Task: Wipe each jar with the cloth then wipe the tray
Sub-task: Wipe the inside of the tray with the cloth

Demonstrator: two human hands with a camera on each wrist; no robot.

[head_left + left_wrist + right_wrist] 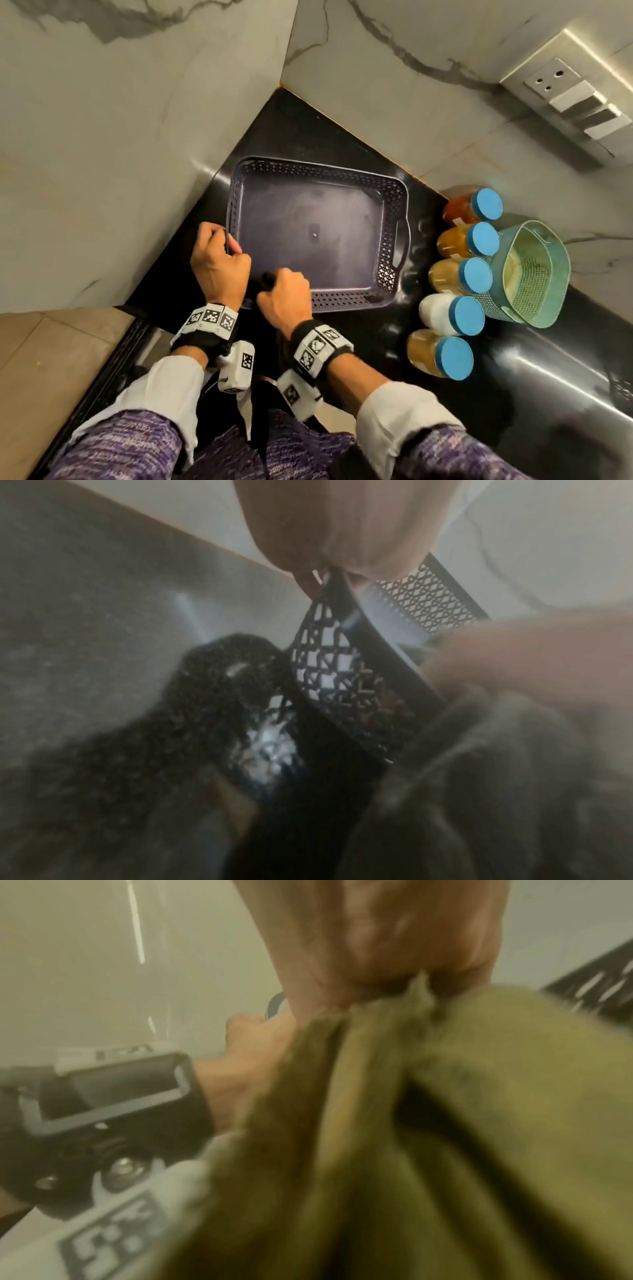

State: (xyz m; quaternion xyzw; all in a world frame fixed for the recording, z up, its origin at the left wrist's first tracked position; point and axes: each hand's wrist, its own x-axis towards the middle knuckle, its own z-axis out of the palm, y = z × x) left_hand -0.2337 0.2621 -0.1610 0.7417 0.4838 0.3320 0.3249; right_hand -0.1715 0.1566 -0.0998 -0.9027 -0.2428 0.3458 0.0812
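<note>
A dark perforated tray (390, 219) lies empty on the black counter in the corner. My left hand (219, 260) grips its left handle (342, 607), fingers curled round the rim. My right hand (286, 294) is fisted over the tray's near left corner and holds a bunched olive-green cloth (462, 1123), which hangs below the knuckles; in the head view the hand covers most of the cloth. Several jars (455, 277) with blue lids stand in a row to the right of the tray, apart from both hands.
A green mesh basket (527, 277) stands right of the jars. Marble walls close in on the left and behind the tray. A switch panel (575, 99) is on the right wall. The counter's front edge runs just below my wrists.
</note>
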